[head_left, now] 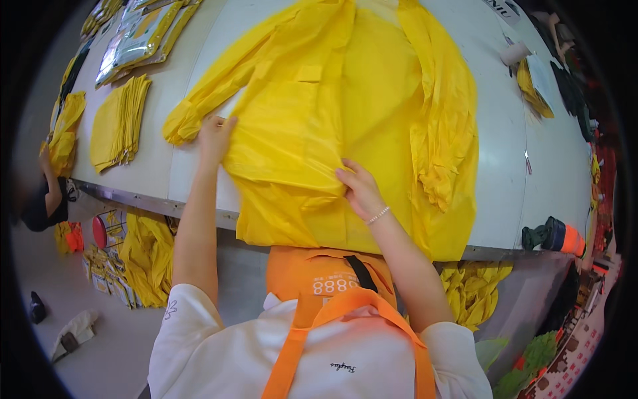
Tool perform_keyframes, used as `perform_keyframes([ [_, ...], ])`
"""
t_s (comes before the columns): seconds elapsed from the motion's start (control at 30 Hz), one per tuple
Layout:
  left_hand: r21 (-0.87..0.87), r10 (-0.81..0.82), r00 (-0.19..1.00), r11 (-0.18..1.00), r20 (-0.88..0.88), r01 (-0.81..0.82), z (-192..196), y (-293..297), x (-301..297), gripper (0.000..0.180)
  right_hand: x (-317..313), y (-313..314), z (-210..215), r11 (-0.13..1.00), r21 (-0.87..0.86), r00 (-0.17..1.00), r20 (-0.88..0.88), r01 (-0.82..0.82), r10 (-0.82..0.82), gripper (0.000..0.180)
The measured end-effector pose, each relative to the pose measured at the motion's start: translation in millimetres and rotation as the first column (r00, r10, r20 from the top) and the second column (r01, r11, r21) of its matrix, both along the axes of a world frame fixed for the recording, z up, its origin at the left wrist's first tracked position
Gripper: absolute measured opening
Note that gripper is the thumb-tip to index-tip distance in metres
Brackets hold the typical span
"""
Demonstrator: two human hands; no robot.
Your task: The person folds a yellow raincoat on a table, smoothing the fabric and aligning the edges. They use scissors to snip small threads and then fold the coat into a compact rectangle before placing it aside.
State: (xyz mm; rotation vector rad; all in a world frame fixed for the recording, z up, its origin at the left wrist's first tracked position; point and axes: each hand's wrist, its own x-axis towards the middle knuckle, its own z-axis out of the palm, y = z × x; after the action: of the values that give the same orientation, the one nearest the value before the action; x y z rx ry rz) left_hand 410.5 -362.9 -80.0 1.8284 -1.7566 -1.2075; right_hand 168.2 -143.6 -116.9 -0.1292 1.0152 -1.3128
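A large yellow plastic raincoat lies spread on the white table, its hem hanging over the near edge. My left hand rests on the coat's left side, by the bunched left sleeve. My right hand pinches a fold of the front panel near the coat's middle; a bead bracelet sits on that wrist. The right sleeve lies crumpled along the coat's right side. I wear an orange apron over a white shirt.
A stack of folded yellow coats lies at the table's left, with packaged ones beyond. More yellow coats pile on the floor below. Another person stands at far left. A tape dispenser sits at the right edge.
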Motion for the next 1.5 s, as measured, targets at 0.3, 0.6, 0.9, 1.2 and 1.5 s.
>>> perform_keyframes([
  [0.3, 0.461, -0.136, 0.963, 0.856, -0.232, 0.232, 44.9, 198.4, -91.9, 0.045, 0.2, 33.6, 8.3, 0.994, -0.055, 0.97, -0.22, 0.09, -0.101, 0.072],
  [0.6, 0.656, 0.661, 0.088, 0.703, -0.745, 0.276, -41.2, 234.0, -129.3, 0.054, -47.6, 59.6, 20.6, 0.949, -0.067, 0.828, -0.511, -0.308, 0.232, 0.065],
  [0.9, 0.795, 0.791, 0.101, 0.586, -0.603, 0.157, -49.9, 234.4, -133.7, 0.034, -151.0, 118.9, -10.2, 0.955, 0.258, -0.3, -0.908, 0.148, 0.292, 0.036],
  [1.2, 0.846, 0.843, 0.167, 0.528, -0.511, -0.076, -67.2, 237.2, -128.1, 0.021, -254.0, 148.4, -1.6, 0.779, -0.028, 0.648, -0.538, 0.626, -0.54, 0.026],
  [1.5, 0.86, 0.799, 0.403, 0.508, -0.446, -0.055, -73.9, 284.3, -195.0, 0.027, -83.1, 121.2, 7.3, 0.986, 0.094, 0.785, -0.618, 0.135, -0.049, 0.029],
])
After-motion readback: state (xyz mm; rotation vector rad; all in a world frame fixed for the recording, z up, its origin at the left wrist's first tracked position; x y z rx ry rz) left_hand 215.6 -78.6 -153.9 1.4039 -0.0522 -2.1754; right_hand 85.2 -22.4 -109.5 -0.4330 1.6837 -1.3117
